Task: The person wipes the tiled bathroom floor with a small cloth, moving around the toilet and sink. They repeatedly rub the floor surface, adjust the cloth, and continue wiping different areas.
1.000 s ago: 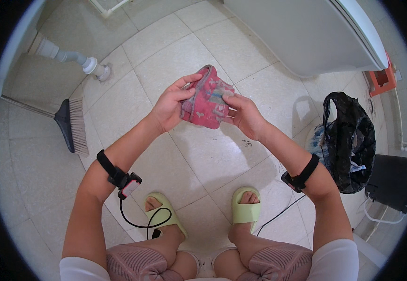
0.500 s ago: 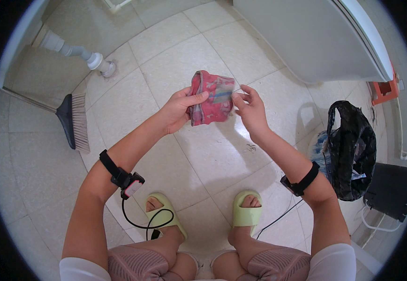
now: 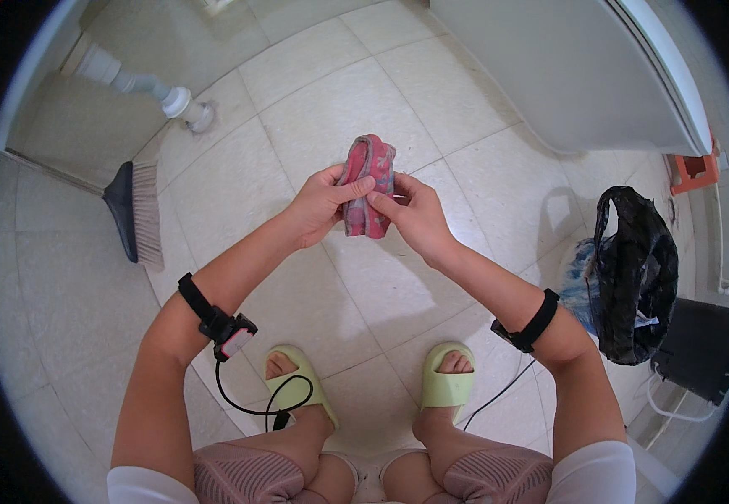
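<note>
A folded red-and-grey cloth (image 3: 374,165) is held between the two hands, above the tiled floor (image 3: 322,307). The left hand (image 3: 317,207) grips its left side, the thumb laid across the front and the fingers curled behind. The right hand (image 3: 420,216) pinches its right side, thumb tip against the cloth, other fingers partly bent. Any marking on the pale-faced device (image 3: 235,343) strapped to the left arm (image 3: 228,270) is too small to read.
</note>
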The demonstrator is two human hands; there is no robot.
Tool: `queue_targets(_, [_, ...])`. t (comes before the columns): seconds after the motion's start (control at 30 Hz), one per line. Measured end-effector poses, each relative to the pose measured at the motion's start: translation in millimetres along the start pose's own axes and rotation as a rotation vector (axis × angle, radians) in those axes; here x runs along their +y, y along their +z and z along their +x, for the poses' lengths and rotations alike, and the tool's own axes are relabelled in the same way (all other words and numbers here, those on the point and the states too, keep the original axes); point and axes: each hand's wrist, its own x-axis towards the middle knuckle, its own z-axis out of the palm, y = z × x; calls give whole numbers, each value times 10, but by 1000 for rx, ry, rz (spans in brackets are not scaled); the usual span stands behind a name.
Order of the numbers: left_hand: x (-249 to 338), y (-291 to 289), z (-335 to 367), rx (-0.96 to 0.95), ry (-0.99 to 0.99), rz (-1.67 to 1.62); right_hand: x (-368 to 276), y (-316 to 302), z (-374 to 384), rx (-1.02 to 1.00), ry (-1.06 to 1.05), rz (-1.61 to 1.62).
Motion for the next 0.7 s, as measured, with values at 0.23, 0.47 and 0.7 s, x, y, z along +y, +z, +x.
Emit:
queue_targets(0.23, [-73,23,6,136,72,101,164,143,72,136,-143,-26])
queue_targets(0.47, [-121,143,69,511,419,518,159,218,97,275,-250,-207])
queue_targets(0.7, [-85,287,-19,291,140,70,172,333,37,384,-374,-470])
